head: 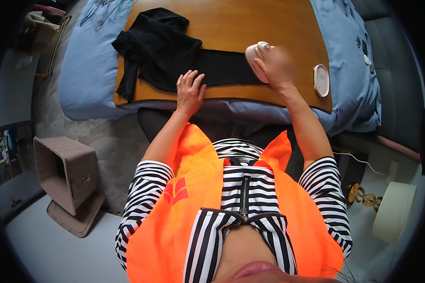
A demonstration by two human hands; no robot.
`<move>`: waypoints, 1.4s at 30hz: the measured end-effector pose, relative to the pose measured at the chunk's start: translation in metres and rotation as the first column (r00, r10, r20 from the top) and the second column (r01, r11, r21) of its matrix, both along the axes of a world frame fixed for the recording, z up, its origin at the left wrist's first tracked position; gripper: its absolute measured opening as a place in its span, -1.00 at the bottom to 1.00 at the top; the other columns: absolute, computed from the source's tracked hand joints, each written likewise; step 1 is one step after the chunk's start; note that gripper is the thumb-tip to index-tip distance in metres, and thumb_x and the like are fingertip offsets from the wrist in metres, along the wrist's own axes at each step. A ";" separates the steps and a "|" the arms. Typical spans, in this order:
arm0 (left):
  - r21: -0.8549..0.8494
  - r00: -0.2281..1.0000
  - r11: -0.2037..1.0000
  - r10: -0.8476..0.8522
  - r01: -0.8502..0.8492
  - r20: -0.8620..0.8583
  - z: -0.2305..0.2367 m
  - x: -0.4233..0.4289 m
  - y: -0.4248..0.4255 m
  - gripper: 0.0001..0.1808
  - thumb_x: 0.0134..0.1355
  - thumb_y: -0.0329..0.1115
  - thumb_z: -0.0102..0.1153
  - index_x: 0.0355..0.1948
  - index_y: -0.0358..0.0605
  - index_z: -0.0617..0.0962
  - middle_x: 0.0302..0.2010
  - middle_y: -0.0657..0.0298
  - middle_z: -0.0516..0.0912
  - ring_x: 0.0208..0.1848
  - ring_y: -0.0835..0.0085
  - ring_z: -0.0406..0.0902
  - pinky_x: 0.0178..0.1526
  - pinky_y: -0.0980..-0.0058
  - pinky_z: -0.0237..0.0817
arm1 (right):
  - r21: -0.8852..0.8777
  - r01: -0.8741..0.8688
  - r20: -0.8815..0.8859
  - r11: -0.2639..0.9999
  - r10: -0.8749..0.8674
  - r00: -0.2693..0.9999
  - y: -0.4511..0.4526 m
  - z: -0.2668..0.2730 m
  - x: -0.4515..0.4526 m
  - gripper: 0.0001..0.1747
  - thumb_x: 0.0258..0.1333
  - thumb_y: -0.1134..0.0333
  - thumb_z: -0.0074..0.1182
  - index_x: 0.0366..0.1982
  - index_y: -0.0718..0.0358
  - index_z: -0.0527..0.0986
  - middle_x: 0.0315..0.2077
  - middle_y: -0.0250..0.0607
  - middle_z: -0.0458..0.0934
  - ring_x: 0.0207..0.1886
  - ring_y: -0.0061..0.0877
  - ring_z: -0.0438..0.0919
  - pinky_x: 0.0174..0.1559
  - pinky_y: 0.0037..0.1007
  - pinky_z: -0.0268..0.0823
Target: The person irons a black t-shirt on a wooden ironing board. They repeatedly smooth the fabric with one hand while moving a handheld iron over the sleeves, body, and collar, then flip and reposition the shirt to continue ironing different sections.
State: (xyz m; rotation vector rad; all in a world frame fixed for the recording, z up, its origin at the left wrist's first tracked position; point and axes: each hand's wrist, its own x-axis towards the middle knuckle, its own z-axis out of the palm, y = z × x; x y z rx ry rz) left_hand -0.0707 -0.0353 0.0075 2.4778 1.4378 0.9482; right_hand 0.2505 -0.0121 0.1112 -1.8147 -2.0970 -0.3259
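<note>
A black garment (pixel 170 53) lies on a wooden board (pixel 230 21), bunched at the left, with one long flat section reaching to the right. My left hand (pixel 190 90) rests palm down at the near edge of the garment, fingers slightly apart and gripping nothing. In my right hand (pixel 278 67) is a small pale pink handheld iron (pixel 256 67), pressed over the right end of that flat section. The garment's end under the iron is hidden. Right of the hand, a pale pink oblong stand (pixel 321 80) sits on the board.
Blue cloth (pixel 86 70) spreads beneath the board, with wire hangers (pixel 104 12) at the far left. Small items (pixel 367 60) lie on the cloth at the right. On the floor are a tipped grey-brown bin (pixel 67 169) and its lid (pixel 76 217). A lamp (pixel 393 212) stands at the right.
</note>
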 end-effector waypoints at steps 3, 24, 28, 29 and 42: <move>-0.064 1.000 0.998 0.020 -0.020 -0.007 -0.006 -0.010 -0.013 -0.56 0.31 -0.25 0.27 0.21 0.00 0.58 0.30 0.14 0.50 0.43 0.07 0.33 0.49 -0.03 0.05 | 0.015 -0.017 -0.195 1.000 0.020 0.981 0.011 0.007 -0.037 -0.42 0.08 -0.03 0.40 -0.05 0.23 0.53 -0.18 -0.06 0.62 -0.17 -0.16 0.59 -0.09 -0.15 0.45; -0.053 0.998 0.997 0.059 -0.057 0.034 -0.017 -0.017 -0.028 -0.59 0.25 -0.37 0.27 0.15 -0.04 0.61 0.31 0.13 0.49 0.43 0.10 0.35 0.50 0.02 0.06 | -0.252 0.020 -0.128 0.967 -0.054 0.990 0.063 -0.025 -0.151 -0.33 0.11 -0.11 0.34 0.05 0.24 0.47 -0.09 -0.10 0.60 0.00 -0.21 0.64 -0.02 -0.21 0.54; -0.047 0.998 0.997 0.058 -0.057 0.016 -0.018 -0.018 -0.027 -0.59 0.25 -0.35 0.27 0.14 -0.04 0.60 0.32 0.13 0.48 0.44 0.12 0.34 0.52 0.03 0.04 | -0.267 0.039 -0.144 0.963 -0.080 0.986 0.055 -0.025 -0.137 -0.32 0.12 -0.11 0.33 0.08 0.24 0.48 -0.08 -0.09 0.60 0.02 -0.21 0.64 0.01 -0.22 0.54; -0.045 0.999 0.998 0.053 -0.052 0.012 -0.018 -0.018 -0.027 -0.59 0.25 -0.34 0.27 0.14 -0.04 0.60 0.31 0.12 0.48 0.44 0.12 0.33 0.52 0.03 0.03 | -0.255 0.043 -0.129 0.966 -0.078 0.989 0.050 -0.025 -0.131 -0.34 0.11 -0.11 0.32 0.05 0.23 0.49 -0.09 -0.10 0.60 0.01 -0.22 0.64 0.00 -0.23 0.55; -0.012 0.998 0.999 0.038 -0.039 -0.058 -0.019 -0.020 -0.027 -0.60 0.29 -0.33 0.25 0.16 -0.03 0.58 0.34 0.11 0.46 0.45 0.10 0.32 0.52 0.02 0.04 | -0.239 0.235 -0.038 0.942 -0.251 0.967 -0.006 -0.033 -0.006 -0.31 0.10 -0.14 0.32 0.06 0.20 0.45 -0.08 -0.10 0.58 0.01 -0.21 0.63 0.00 -0.21 0.54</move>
